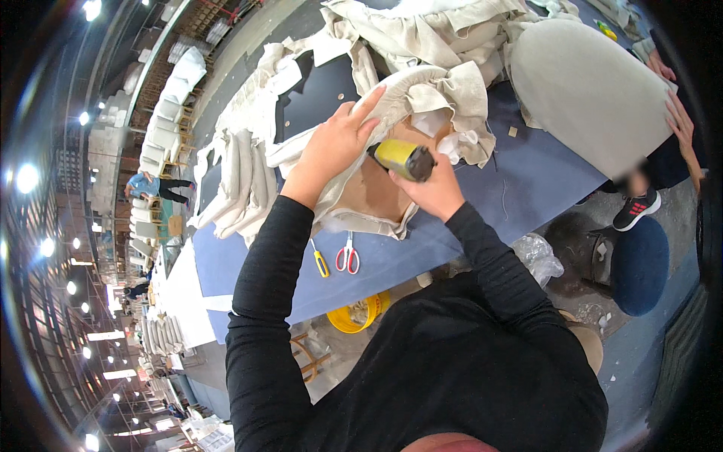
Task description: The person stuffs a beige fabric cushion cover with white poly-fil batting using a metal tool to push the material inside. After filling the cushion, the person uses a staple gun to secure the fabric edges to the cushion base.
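Observation:
My left hand (pixel 335 143) presses flat on the beige fabric (pixel 422 87) wrapped over a wooden seat panel (pixel 376 188), fingers stretched toward the fabric's folded edge. My right hand (pixel 429 188) grips a yellow and black staple gun (pixel 403 158), its nose against the panel's bare underside just right of my left hand. Both arms wear black sleeves. The panel lies on a blue-topped workbench (pixel 520 173).
Red-handled scissors (pixel 347 256) and a yellow-handled screwdriver (pixel 320 261) lie near the bench's front edge. Beige cushion covers (pixel 241 181) are piled at left. A large upholstered panel (pixel 587 90) is held by another person's hands (pixel 678 113) at right. A blue stool (pixel 639 264) stands on the floor.

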The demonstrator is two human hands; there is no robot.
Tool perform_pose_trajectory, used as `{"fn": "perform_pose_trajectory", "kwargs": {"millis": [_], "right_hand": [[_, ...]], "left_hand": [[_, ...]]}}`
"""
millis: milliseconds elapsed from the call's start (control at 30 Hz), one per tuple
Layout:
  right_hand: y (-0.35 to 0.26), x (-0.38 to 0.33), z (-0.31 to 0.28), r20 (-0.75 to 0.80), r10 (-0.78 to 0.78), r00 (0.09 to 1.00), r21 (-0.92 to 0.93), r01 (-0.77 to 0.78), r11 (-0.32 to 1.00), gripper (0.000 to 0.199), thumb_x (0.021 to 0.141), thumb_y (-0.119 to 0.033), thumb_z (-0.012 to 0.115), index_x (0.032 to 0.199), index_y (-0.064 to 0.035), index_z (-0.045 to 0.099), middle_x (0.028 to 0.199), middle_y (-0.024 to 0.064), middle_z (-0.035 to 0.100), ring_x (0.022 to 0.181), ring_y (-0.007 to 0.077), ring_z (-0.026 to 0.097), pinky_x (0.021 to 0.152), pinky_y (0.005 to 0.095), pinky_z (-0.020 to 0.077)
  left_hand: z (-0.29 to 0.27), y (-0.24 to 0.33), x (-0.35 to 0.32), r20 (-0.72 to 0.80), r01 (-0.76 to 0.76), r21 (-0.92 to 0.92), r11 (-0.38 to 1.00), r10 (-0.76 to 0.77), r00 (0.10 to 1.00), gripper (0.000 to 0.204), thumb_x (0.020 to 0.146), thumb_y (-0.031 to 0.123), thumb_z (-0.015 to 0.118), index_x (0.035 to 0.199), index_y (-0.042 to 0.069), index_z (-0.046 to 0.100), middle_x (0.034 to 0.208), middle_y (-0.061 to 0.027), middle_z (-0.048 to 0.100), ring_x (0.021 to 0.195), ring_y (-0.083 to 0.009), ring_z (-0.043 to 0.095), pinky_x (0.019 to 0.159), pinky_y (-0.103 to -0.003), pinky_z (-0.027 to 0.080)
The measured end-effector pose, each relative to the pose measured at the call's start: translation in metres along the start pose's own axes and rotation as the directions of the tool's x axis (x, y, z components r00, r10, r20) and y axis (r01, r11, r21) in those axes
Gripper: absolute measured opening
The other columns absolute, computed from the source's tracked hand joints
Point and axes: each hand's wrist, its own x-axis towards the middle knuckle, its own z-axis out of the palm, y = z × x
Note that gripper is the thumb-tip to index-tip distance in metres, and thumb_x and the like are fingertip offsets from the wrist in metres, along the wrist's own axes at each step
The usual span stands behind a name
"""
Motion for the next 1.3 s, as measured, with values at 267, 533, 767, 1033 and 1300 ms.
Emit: {"fn": "perform_pose_trajectory", "kwargs": {"millis": [267,533,767,1033,1300], "right_hand": [[-0.016,0.024,-0.03,-0.148,-0.122,0.981,-0.063,0.114,0.991,0.029,0.084,-0.019,0.084,0.107,-0.0022,0.079,0.099,0.0135,0.081,0.091,0.027,0.078,0.081,0.0373,0.0586],[-0.014,0.031,-0.021,-0.104,-0.138,0.985,-0.083,0.13,0.988,0.025,0.085,-0.014,0.081,0.105,0.0006,0.078,0.094,0.0115,0.081,0.086,0.0231,0.079,0.08,0.0356,0.0588],[-0.017,0.032,-0.012,-0.084,-0.148,0.985,-0.102,0.139,0.985,0.025,0.085,-0.013,0.08,0.106,0.0008,0.078,0.097,0.013,0.081,0.089,0.0227,0.079,0.081,0.0347,0.059],[-0.004,0.032,0.006,-0.064,-0.102,0.993,-0.046,0.099,0.994,0.035,0.086,-0.012,0.084,0.116,0.0043,0.075,0.108,0.0113,0.081,0.098,0.0188,0.078,0.089,0.0329,0.0582],[-0.006,0.023,0.007,-0.067,-0.01,0.998,-0.039,0.007,0.999,0.03,0.086,-0.009,0.084,0.112,0.0044,0.078,0.105,0.0123,0.082,0.095,0.0196,0.078,0.087,0.0347,0.0585]], "left_hand": [[0.003,0.005,0.001,-0.033,-0.033,-0.02,0.999,0.032,0.999,0.065,0.106,0.033,0.062,0.166,0.04,0.036,0.138,-0.0281,0.062,0.124,-0.0508,0.063,0.1,-0.054,0.056],[0.003,0.005,-0.003,0.006,-0.005,-0.016,1.0,0.005,1.0,0.072,0.104,0.031,0.065,0.167,0.041,0.032,0.136,-0.0293,0.061,0.122,-0.0504,0.064,0.098,-0.052,0.057],[-0.012,0.007,0.002,0.131,0.013,-0.038,0.999,-0.008,0.991,0.08,0.099,0.029,0.071,0.168,0.037,0.033,0.144,-0.0246,0.06,0.123,-0.0443,0.067,0.1,-0.049,0.057],[0.019,-0.072,0.005,0.209,0.279,-0.398,0.874,-0.21,0.955,0.063,0.113,0.051,0.041,0.168,0.021,0.036,0.152,-0.02,0.059,0.132,-0.0345,0.062,0.113,-0.045,0.047],[0.016,-0.04,-0.025,-0.045,-0.092,-0.037,0.995,0.09,0.995,0.061,0.112,0.03,0.051,0.168,0.041,0.029,0.123,-0.0234,0.061,0.097,-0.0444,0.072,0.088,-0.052,0.06]]}}
